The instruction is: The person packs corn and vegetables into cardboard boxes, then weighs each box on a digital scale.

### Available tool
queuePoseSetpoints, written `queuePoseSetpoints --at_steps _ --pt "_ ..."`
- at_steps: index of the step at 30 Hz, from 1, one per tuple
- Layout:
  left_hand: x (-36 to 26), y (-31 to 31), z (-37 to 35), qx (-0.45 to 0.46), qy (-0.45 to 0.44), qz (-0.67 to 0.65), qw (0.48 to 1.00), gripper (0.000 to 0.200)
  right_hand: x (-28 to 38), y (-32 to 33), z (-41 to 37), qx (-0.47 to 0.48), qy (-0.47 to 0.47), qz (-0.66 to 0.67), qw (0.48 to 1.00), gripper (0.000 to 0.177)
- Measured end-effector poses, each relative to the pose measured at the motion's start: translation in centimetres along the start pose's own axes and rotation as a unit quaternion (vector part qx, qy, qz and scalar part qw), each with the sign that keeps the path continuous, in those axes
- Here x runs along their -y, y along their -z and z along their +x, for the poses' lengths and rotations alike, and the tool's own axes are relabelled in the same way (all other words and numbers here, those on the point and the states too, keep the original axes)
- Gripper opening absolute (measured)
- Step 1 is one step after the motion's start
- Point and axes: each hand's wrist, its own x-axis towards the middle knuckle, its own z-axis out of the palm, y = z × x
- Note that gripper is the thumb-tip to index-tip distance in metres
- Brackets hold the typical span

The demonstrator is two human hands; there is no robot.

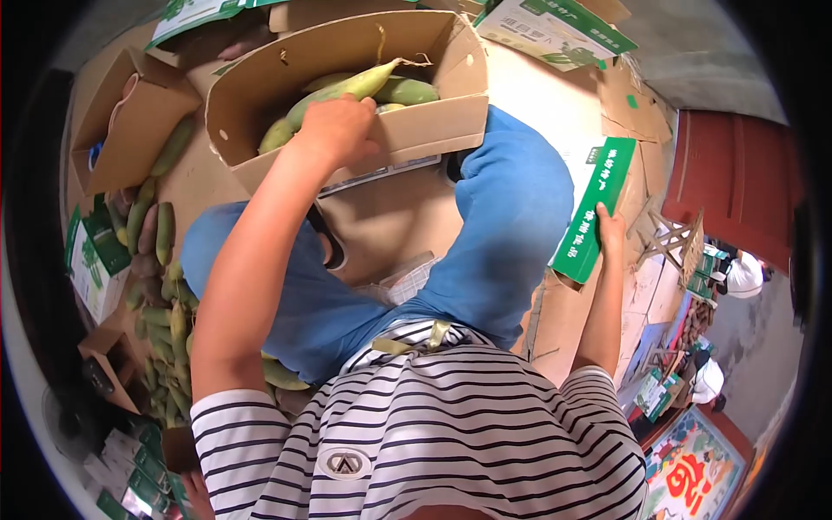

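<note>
Closest to the camera is the person's striped shirt (451, 416), then blue trousers (511, 217) with the knees spread. Off by the right knee, the right hand (611, 230) is closed on the near end of a flat green carton (596, 208) with white lettering, held on edge above the cardboard-covered floor. Past the knees there's a big cardboard box (433, 121) sitting between them. The left hand (336, 130) is down over its near wall, fingers wrapped around a green ear (364, 84) (looks like corn in the husk) that lies slanted on a few more ears inside. A loose heap of ears (160, 303) runs along the floor's left edge, with a smaller open box (139, 121) beyond it. More printed cartons (555, 30) lie at the far edge.
</note>
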Motion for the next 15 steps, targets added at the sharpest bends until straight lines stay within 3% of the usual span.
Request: queuePoseSetpoints --at_steps 4,8,15 --pt "-0.1 0.3 -0.1 -0.001 0.001 -0.009 1.0 0.046 1.7 3.1 -0.6 -0.058 -0.038 0.034 0.997 0.034" --pt "-0.3 0.5 0.2 0.016 0.012 -0.008 1.0 0.046 2.3 5.8 -0.5 -0.094 0.014 0.193 0.977 0.04" --pt "-0.3 0.5 0.6 0.025 0.011 -0.011 1.0 0.046 12.4 11.8 -3.5 -0.151 0.071 0.301 0.939 0.046"
